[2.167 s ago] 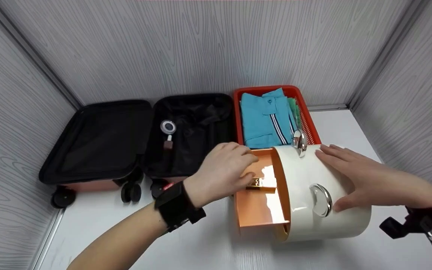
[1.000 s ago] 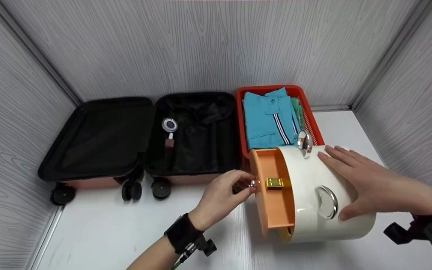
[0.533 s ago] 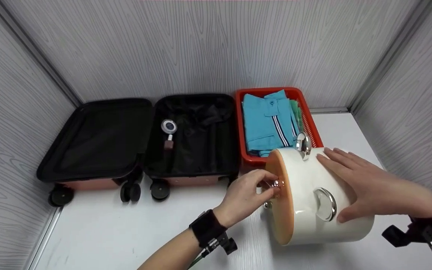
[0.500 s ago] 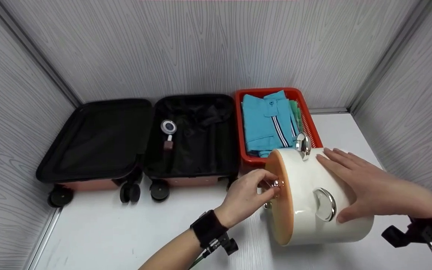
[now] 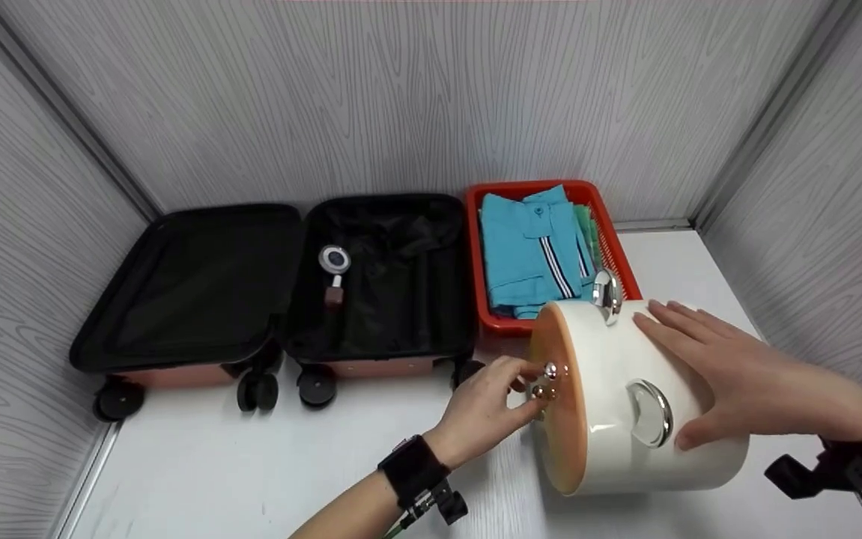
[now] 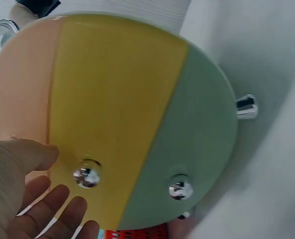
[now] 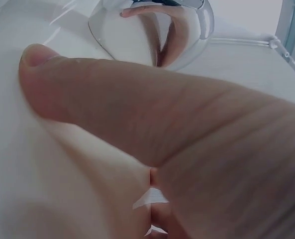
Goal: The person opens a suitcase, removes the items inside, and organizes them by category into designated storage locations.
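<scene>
Drawer box point(image 5: 648, 397), a white rounded case lying on its side on the white table point(image 5: 251, 479), now shows a flush front: the orange drawer that stood pulled out a couple of seconds ago, with a small gold piece lying in it, is pushed fully home, so only its rim point(image 5: 554, 419) shows from the head view. That suggests the closing step is done and whatever went inside is stowed. In the left wrist view the front face is split into peach, yellow and green panels, each apparently with its own chrome knob point(image 6: 86, 175).

At that front, the left hand point(image 5: 487, 408) has eased back from the knob it was pinching half a second ago; its fingers point(image 6: 48, 211) look loosely spread just beside the knobs, though whether a fingertip still touches one is hard to tell. Flat on the curved white top, the right hand point(image 5: 730, 374) stays spread, steadying the case beside a chrome ring handle point(image 5: 651, 412).

Behind the case sits a red basket point(image 5: 610, 239) with a folded blue shirt point(image 5: 532, 251), and left of it an open black-lined suitcase point(image 5: 273, 284).
</scene>
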Tool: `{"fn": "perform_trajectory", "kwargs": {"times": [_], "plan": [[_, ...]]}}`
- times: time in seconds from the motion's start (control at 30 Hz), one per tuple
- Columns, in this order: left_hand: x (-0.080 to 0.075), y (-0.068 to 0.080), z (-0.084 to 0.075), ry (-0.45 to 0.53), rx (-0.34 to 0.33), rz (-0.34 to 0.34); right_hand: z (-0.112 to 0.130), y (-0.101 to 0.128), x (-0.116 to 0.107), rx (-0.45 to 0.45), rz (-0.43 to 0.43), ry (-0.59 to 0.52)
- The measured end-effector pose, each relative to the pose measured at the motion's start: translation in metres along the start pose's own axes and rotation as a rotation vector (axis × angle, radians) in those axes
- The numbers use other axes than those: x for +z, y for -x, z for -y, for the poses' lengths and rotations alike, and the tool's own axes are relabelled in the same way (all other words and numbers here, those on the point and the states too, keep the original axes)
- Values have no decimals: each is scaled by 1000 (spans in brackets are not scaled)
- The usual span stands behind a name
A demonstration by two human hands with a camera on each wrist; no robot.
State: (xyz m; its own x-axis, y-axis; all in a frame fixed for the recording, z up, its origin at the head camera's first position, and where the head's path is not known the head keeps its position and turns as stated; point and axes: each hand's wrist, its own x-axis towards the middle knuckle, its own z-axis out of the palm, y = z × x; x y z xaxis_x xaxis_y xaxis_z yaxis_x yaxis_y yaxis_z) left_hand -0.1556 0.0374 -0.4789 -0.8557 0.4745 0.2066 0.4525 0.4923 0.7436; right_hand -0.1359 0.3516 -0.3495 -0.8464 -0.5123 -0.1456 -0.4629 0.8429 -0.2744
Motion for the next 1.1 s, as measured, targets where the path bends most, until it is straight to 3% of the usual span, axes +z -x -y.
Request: {"fn": "perform_trajectory", "kwargs": {"times": [0.27, 0.6, 0.83, 1.1], "plan": [[15, -3, 9, -7, 2, 12, -7, 2, 1, -26, -21, -6], [18, -5, 12, -32, 14, 1, -8, 5, 3, -23, -23, -2], [6, 7, 19, -58, 4, -3, -9, 7, 5, -41, -35, -6], [-19, 28, 37, -44, -11, -57, -7, 5, 2, -16, -13, -7]]}}
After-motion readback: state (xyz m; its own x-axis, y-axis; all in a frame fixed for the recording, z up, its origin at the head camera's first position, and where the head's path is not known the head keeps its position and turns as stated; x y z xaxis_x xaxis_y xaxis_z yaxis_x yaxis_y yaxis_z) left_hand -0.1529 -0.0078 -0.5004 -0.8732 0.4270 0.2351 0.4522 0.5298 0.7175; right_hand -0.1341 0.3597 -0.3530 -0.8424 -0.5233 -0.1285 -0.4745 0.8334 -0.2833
